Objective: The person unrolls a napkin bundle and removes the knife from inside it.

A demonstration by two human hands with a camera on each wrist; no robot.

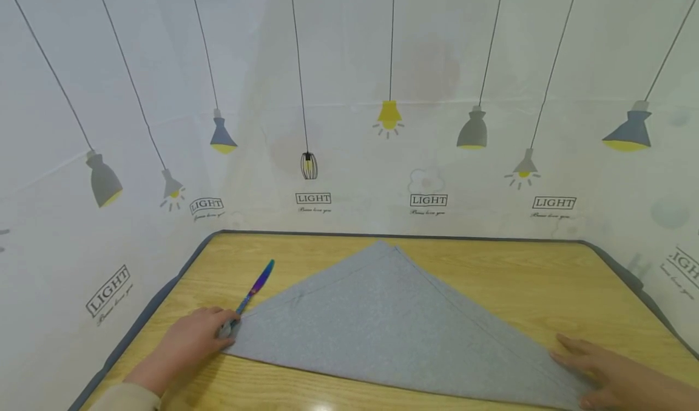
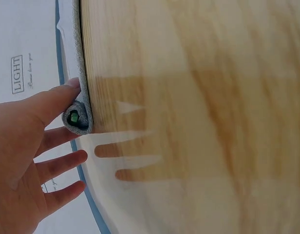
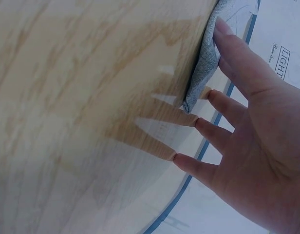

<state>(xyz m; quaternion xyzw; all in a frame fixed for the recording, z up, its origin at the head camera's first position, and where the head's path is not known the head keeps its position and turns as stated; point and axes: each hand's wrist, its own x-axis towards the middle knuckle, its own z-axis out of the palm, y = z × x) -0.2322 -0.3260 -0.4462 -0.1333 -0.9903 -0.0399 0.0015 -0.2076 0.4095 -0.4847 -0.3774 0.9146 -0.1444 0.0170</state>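
A grey cloth napkin (image 1: 382, 326), folded into a triangle, lies with its point toward the far edge and its long side near me. At its left corner the cloth is rolled up, and a dark hollow with a bit of green shows inside the roll (image 2: 76, 118). My left hand (image 1: 199, 335) pinches this roll between thumb and fingers. From beside it a knife (image 1: 261, 280) with a rainbow-sheened blade points away; its handle end is hidden. Over the right corner my right hand (image 1: 617, 371) rests, thumb against the cloth and fingers extended, fingertips touching the table.
The wood-grain table (image 1: 491, 271) has a glossy top that mirrors the fingers in both wrist views. A dark edging (image 1: 404, 236) runs round it. Behind stands a pale curtain (image 1: 349, 65) printed with hanging lamps and lettering.
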